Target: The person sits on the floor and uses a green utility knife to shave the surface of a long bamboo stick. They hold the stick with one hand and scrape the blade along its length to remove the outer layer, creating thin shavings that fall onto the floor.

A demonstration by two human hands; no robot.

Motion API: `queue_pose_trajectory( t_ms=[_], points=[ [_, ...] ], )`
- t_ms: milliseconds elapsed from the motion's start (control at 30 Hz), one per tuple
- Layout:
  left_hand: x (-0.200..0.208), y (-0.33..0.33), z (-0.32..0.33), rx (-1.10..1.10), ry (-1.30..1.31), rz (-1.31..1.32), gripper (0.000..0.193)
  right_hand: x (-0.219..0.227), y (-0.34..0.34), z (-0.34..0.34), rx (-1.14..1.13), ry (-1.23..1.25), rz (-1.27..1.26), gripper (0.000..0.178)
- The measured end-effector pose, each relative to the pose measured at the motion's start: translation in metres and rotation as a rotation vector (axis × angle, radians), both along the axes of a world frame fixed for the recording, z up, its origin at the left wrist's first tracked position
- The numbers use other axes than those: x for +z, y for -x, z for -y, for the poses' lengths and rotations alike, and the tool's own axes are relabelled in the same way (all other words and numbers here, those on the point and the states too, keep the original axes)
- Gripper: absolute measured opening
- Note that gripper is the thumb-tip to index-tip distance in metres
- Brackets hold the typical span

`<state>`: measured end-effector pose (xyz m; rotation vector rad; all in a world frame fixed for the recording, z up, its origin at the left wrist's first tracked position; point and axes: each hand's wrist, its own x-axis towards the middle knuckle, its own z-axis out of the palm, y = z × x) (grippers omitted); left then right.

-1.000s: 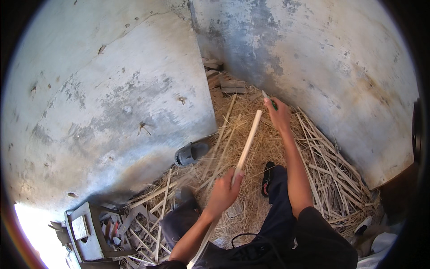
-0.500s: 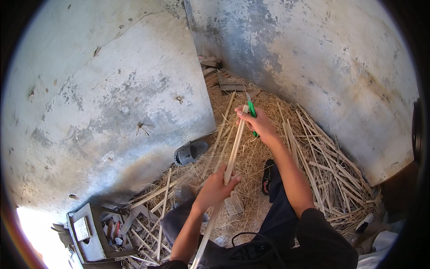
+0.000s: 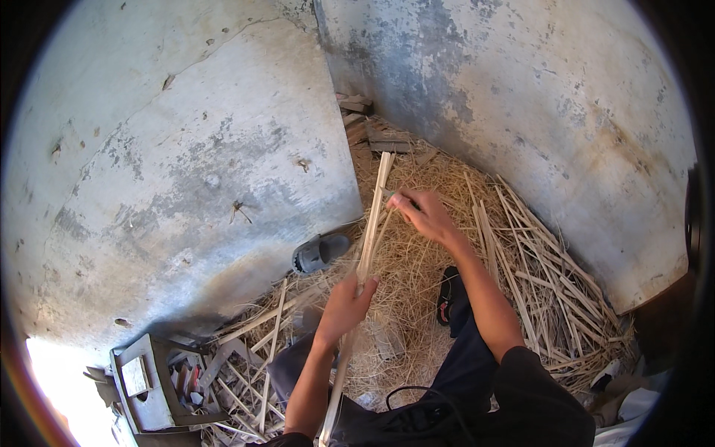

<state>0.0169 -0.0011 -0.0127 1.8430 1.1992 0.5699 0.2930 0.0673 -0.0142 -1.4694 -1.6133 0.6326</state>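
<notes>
A long pale strip of split wood or bamboo [image 3: 375, 208] slants up from my lap toward the far wall. My left hand [image 3: 345, 307] is closed around its middle, thumb on the near side. Near the strip's far end, my right hand [image 3: 424, 214] grips a knife [image 3: 387, 193], its blade meeting the strip's right edge. Fingers hide most of the green handle. Under both hands spreads a heap of thin curly shavings [image 3: 413, 298].
A grey slipper [image 3: 320, 253] lies by the left wall [image 3: 246, 134]. Many loose strips [image 3: 551, 276] are piled against the right wall [image 3: 521, 112]. A whitish box-like frame [image 3: 160, 395] stands at lower left beside scraps. Bricks or blocks [image 3: 356, 104] sit in the far corner.
The strip's far end has swung left. My right hand has turned and lowered slightly, bringing the knife blade from pointing upward to against the strip. My left hand has shifted a little left.
</notes>
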Motion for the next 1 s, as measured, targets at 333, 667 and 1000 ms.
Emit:
queue_pose_trajectory(
  t_ms=[333, 667, 1000],
  points=[
    [-0.002, -0.010, 0.005, 0.111, -0.144, 0.101, 0.032, 0.002, 0.010, 0.003, 0.027, -0.151, 0.174, 0.069],
    [-0.007, -0.013, 0.014, 0.095, -0.168, 0.118, 0.028, -0.002, -0.006, -0.003, -0.173, -0.179, 0.169, 0.071],
    [0.006, -0.019, 0.036, -0.076, -0.040, 0.136, 0.026, -0.012, -0.067, -0.012, -0.579, -0.148, 0.135, 0.068]
  ],
)
